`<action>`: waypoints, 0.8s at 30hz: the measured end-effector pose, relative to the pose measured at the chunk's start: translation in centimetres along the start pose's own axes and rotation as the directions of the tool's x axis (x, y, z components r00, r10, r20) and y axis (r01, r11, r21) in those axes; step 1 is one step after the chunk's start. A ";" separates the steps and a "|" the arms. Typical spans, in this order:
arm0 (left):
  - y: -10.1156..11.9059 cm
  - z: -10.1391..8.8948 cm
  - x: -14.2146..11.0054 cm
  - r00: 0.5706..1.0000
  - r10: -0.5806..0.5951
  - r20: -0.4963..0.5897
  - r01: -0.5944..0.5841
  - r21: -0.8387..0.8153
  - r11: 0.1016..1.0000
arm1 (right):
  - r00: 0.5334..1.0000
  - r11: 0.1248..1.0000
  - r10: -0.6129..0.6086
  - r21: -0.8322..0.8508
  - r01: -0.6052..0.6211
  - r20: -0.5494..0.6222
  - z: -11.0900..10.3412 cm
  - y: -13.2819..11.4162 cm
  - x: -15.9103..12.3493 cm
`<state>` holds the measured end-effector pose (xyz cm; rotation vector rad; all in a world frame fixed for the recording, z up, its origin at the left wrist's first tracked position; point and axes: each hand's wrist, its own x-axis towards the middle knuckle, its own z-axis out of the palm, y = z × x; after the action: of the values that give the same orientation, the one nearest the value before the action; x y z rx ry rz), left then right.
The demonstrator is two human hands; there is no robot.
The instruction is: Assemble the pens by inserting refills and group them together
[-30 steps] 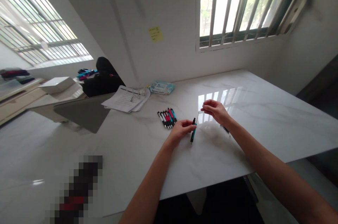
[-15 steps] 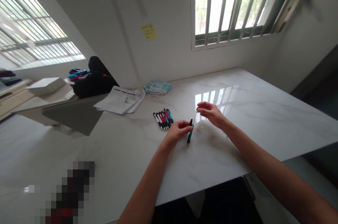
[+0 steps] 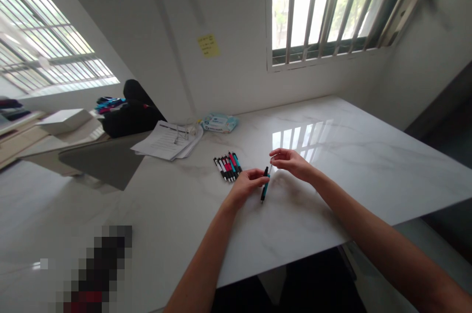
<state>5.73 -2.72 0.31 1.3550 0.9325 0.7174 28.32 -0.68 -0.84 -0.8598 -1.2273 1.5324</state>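
Note:
My left hand (image 3: pixel 249 183) is closed around a teal-and-black click pen (image 3: pixel 265 190), thumb and fingers pinching its upper half. The pen leans over the tabletop, its tip pointing down toward me. Just above and to the right, my right hand (image 3: pixel 291 163) pinches a thin pale rod (image 3: pixel 271 166) that looks like a pen refill. The rod's lower end is close to the pen's teal part; whether it touches or goes inside I cannot tell. Beyond my left hand, several pens (image 3: pixel 226 166) in white, red, teal and black lie side by side.
A marble-patterned white table (image 3: pixel 368 165) spreads before me. Printed papers (image 3: pixel 165 141) with glasses (image 3: pixel 180 132) on top lie at the back left, beside a wipes packet (image 3: pixel 220 123). A grey panel (image 3: pixel 106 160) and black bag (image 3: pixel 131 116) are farther left. A yellow note (image 3: pixel 208 45) hangs on the wall.
My right hand has come down and slightly left, bringing the thin pale rod lower beside the pen. My left hand and the pen have barely shifted.

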 end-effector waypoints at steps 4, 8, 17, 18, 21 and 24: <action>0.0 -0.1 0.0 1.000 -0.001 0.004 0.001 0.009 1.000 | 0.981 0.997 0.042 -0.077 -0.027 0.191 0.7 -0.1 -0.5; 0.0 -0.1 0.0 1.000 0.001 0.013 -0.001 0.008 1.000 | 0.974 0.991 0.062 -0.129 -0.034 0.217 1.6 0.1 -0.7; 0.3 0.2 -0.1 0.999 -0.045 -0.003 0.044 -0.069 0.997 | 0.992 0.968 -0.043 0.239 0.071 -0.121 0.1 -1.1 -0.1; 0.3 0.2 -0.1 0.999 -0.042 -0.016 0.040 -0.092 0.995 | 0.985 0.952 -0.046 0.293 0.094 -0.166 -0.3 -1.3 0.0; 0.5 0.2 -0.2 0.997 -0.024 -0.069 0.014 -0.144 0.989 | 0.966 0.947 -0.035 0.301 0.115 -0.257 -1.1 -1.5 0.2; 0.7 0.0 -0.1 0.993 -0.007 -0.121 -0.009 -0.127 0.992 | 0.964 0.985 -0.041 0.150 0.082 -0.262 -1.1 -0.9 0.3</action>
<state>5.76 -2.72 1.00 1.2102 0.9658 0.8535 29.46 -0.03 -0.18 -0.8759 -0.9217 1.3979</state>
